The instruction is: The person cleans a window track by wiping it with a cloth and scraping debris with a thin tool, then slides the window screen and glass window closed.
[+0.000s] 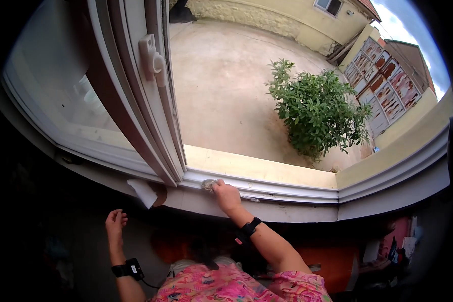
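Observation:
My right hand (227, 196) is closed on a crumpled grey-white wad (208, 185), perhaps a rag or tissue. It presses the wad onto the white window track (287, 191), close to the foot of the sliding sash. My left hand (116, 225) hangs below the sill at the left, fingers loosely bent and a little apart, with nothing visible in it. Above that hand, a piece of white paper (142, 193) hangs over the sill edge. A thin whitish scrap (249, 199) lies along the track just right of my right hand.
The sliding sash (131, 95) with its white latch (152, 60) stands at the left. Outside are a paved yard (221, 90), a leafy bush (319, 110) and a rusty gate (382, 80). Below the sill (267, 212), dark clutter and orange-brown furniture (327, 267) show dimly.

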Demonstrator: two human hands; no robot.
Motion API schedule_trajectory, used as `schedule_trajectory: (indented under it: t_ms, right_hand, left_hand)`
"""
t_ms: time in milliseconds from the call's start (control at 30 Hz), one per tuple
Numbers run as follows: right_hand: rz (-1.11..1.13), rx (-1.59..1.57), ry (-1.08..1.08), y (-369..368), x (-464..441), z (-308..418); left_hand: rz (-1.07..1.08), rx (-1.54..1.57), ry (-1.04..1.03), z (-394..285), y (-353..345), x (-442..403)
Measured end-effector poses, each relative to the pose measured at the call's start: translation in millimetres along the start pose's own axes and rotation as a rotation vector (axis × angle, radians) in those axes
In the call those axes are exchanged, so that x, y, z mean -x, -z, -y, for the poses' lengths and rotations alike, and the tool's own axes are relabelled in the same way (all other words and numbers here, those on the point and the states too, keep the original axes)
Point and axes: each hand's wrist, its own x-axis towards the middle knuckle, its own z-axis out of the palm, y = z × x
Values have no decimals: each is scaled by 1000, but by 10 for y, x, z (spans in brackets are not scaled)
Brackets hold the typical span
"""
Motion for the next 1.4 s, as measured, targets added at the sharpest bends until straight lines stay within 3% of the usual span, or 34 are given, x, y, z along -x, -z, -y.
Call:
schedule_trajectory:
  t_ms: [133, 200, 367, 467, 867, 1000, 1267, 1400]
  right_hand:
    - [42, -27, 26, -41, -256, 277]
    - [-37, -23, 69, -25, -129, 89]
    - [-94, 124, -141, 319, 715, -777]
    - [-106, 184, -190, 466, 830, -852]
    - [-19, -67, 109, -234, -499, 523]
    - [-6, -64, 80, -135, -359, 267]
    - [6, 190, -104, 650, 912, -1219]
    - [-13, 210, -207, 879, 867, -1093]
  left_hand:
    - [37, 2, -19, -37, -76, -38]
    - [50, 19, -38, -38, -112, -54]
    - [71, -27, -46, 34, -115, -146]
    - [51, -48, -19, 43, -122, -143]
    - [57, -47, -24, 59, -111, -120]
    - [72, -50, -48, 64, -131, -192]
    - [111, -39, -16, 38, -264, -235]
    - [100, -26, -24, 51, -255, -259]
